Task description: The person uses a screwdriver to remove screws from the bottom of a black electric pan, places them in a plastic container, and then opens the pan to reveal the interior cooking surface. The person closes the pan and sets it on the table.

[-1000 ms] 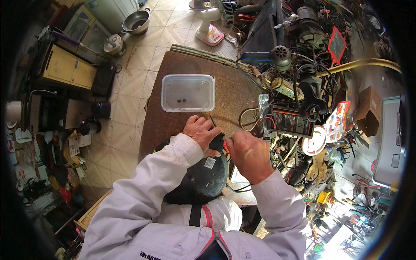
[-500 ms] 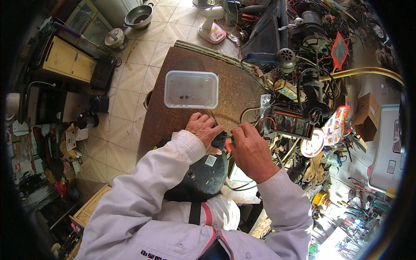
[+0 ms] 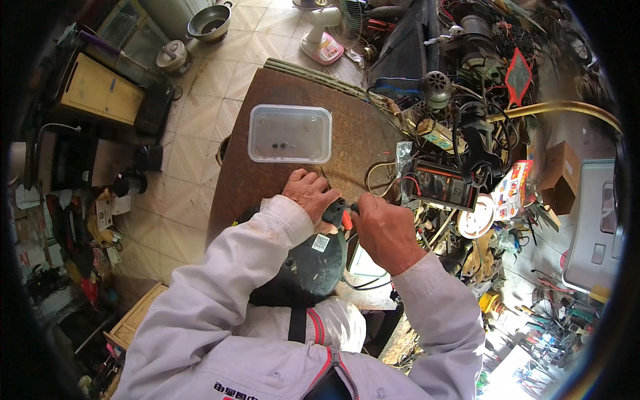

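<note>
Both hands, left hand (image 3: 310, 193) and right hand (image 3: 383, 230), are curling tight around a small black part (image 3: 333, 213) near the counter (image 3: 267, 180) edge, below the clear box (image 3: 290, 133).

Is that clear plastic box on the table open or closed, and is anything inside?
Open: the clear plastic box on the brown table shows no lid, and only a few small dark bits lie on its bottom; otherwise it is empty.

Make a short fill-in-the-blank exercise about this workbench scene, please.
1. The clear tub lies on the ____ table.
2. Both hands work at the rim of a round, ____ appliance.
3. The left hand is ____ the tub than the right hand.
4. The sleeves are ____.

Missing words: brown; black; nearer; white
</note>
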`<state>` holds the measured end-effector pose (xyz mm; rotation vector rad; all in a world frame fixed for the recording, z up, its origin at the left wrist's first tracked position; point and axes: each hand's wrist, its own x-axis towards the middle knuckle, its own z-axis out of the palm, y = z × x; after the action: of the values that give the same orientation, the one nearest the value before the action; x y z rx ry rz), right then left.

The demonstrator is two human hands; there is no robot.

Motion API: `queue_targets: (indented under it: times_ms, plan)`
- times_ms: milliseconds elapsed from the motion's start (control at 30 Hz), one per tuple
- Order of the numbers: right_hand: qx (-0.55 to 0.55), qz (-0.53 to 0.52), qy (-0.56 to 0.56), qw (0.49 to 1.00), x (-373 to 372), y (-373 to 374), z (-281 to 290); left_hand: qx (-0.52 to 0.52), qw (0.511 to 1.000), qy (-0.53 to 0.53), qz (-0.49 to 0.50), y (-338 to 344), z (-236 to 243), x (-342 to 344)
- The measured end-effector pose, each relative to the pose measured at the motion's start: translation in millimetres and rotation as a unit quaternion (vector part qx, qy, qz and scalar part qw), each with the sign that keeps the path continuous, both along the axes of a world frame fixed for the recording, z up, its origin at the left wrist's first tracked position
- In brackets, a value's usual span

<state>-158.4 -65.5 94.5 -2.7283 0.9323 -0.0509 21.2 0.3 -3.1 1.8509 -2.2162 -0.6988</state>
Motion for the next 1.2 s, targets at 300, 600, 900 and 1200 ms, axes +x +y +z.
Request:
queue_targets:
  times_ms: [300, 600, 900, 1200]
  plan:
    - [-0.185, 0.298, 0.238, 0.906, 10, -24, 17, 0.032, 0.999, 0.004, -0.007, -3, 3, 2]
    - [0.283, -0.088, 0.237, 0.925, 17, -57, -13, 0.034, 0.999, 0.004, -0.023, -4, 1, 1]
    - [0.044, 0.227, 0.268, 0.935, 31, -27, 1, 0.045, 0.999, 0.003, -0.027, -5, -1, 2]
    - [0.085, 0.143, 0.247, 0.955, 38, -26, 7, 0.061, 0.997, 0.011, -0.036, -8, -6, 3]
